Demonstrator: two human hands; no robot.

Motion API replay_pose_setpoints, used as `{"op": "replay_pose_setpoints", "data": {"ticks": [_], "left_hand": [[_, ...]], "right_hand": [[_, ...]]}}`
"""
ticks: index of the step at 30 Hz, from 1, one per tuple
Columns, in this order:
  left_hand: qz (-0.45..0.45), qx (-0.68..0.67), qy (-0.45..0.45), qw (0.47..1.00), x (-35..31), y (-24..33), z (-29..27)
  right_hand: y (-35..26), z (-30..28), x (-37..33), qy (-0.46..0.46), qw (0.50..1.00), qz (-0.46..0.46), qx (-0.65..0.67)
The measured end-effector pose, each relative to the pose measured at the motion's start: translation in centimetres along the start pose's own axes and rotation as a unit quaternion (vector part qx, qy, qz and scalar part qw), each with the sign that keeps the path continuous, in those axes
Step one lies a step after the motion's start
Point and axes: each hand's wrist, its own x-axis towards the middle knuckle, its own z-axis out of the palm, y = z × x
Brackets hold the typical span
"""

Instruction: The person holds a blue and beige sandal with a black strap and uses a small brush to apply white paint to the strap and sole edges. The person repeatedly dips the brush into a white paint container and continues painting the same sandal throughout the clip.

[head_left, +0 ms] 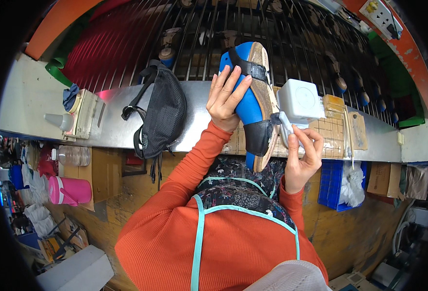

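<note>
My left hand grips the stiff, light blue sandal at its sole; my right hand pinches a white brush.

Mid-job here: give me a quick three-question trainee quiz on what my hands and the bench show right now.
1. True or false: the left hand grips the blue sandal.
2. What does the right hand hold against the sandal's black strap? A) white brush B) scissors C) hammer
3. What hangs from the metal ledge, left of the sandal?

Key: 1 true. 2 A. 3 a black mesh bag.
</note>
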Motion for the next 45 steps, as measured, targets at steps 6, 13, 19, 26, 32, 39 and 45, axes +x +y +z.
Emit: {"op": "replay_pose_setpoints", "data": {"ticks": [6,13,19,26,32,39,45], "left_hand": [[-0.015,0.005,-0.025,1.000,0.2,-0.4,-0.1],[-0.031,0.012,-0.039,0.999,0.4,-0.6,0.3],[-0.049,0.011,-0.055,0.997,0.8,-0.4,0.6],[-0.063,-0.018,-0.063,0.996,1.1,0.0,1.1],[-0.078,-0.052,-0.085,0.992,0.5,0.1,1.2],[-0.101,-0.051,-0.127,0.985,-1.1,-0.5,0.4],[-0.114,-0.049,-0.151,0.981,-2.4,-0.1,0.7]], "right_hand": [[0.2,-0.5,-0.1,-0.047,0.999,-0.020,0.018],[0.5,-0.9,-0.7,-0.062,0.997,-0.014,0.036],[0.5,-1.0,-1.1,-0.061,0.997,-0.022,0.043],[1.2,-1.2,0.2,-0.032,0.991,0.058,0.120],[2.3,-2.7,0.1,-0.099,0.991,0.041,0.086],[8.2,-7.4,-1.3,-0.079,0.946,0.125,-0.287],[10.7,-7.2,-2.1,-0.077,0.898,0.004,-0.434]]}}
